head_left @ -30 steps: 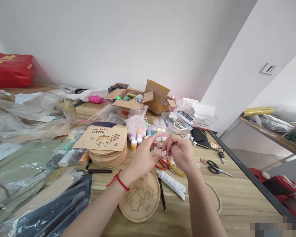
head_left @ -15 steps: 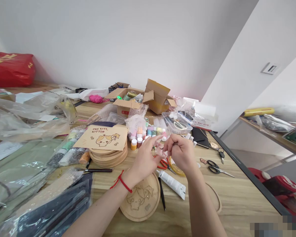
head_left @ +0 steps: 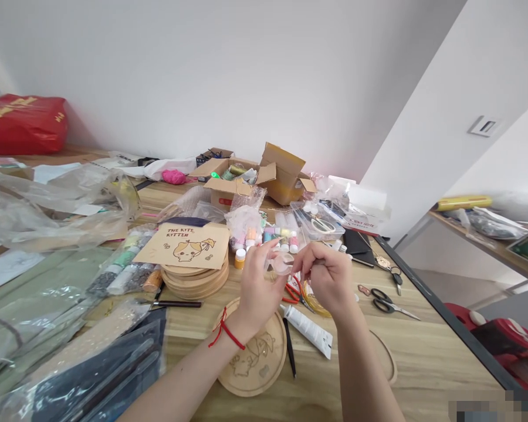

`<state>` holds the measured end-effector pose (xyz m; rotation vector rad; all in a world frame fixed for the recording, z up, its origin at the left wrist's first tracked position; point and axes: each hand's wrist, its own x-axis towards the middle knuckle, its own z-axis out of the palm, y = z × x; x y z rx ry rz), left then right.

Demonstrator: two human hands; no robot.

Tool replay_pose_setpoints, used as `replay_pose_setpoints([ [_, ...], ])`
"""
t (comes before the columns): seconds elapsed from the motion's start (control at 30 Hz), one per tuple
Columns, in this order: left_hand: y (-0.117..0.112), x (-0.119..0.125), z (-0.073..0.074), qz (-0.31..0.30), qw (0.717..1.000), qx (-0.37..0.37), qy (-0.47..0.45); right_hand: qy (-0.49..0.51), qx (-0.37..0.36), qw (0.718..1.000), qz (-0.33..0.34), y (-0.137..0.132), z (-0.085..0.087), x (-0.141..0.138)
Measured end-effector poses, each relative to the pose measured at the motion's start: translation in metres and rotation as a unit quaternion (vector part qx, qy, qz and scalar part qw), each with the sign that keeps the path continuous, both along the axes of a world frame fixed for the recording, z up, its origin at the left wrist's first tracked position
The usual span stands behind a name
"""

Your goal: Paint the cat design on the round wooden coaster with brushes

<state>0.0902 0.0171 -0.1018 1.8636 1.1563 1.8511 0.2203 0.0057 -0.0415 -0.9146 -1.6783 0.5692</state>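
A small translucent round container [head_left: 282, 265] lies between the two hands, above the counter [head_left: 317, 395], within the grasp of the left hand [head_left: 260, 287] and at the fingertips of the right hand [head_left: 328, 274]. Below it, an engraved wooden disc [head_left: 261, 364] is partly covered by the left wrist, which bears a red cord [head_left: 234, 339]. Right of the disc: a slim black tool [head_left: 290, 350] and a white tube [head_left: 308, 330]; beyond these, red-handled pliers [head_left: 293, 289] beside a coil of yellow wire [head_left: 313, 302], both partly masked by the right hand. Far right, black scissors [head_left: 391, 303]. To the left, a printed card [head_left: 189, 246] rests on a stack of wooden discs [head_left: 193, 284]; small paint jars [head_left: 240, 259] stand behind the left hand. Left hand: thumb and fingers curved apart, gripping the container. Right hand: fingers curled, thumb and forefinger pressed together at the container's edge; anything pinched there is too small to tell.
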Motion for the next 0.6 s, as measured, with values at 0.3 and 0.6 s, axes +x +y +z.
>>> replay_pose_setpoints([
  [0.3,-0.0035,0.0035,-0.0047,0.024,1.000,-0.006,-0.014,0.003,0.012,1.000,-0.016,-0.0049,0.0028,-0.0059],
  [0.6,-0.0059,0.0056,-0.0035,0.012,0.999,-0.014,-0.027,0.001,0.010,0.999,-0.035,-0.0039,0.0025,-0.0088],
])
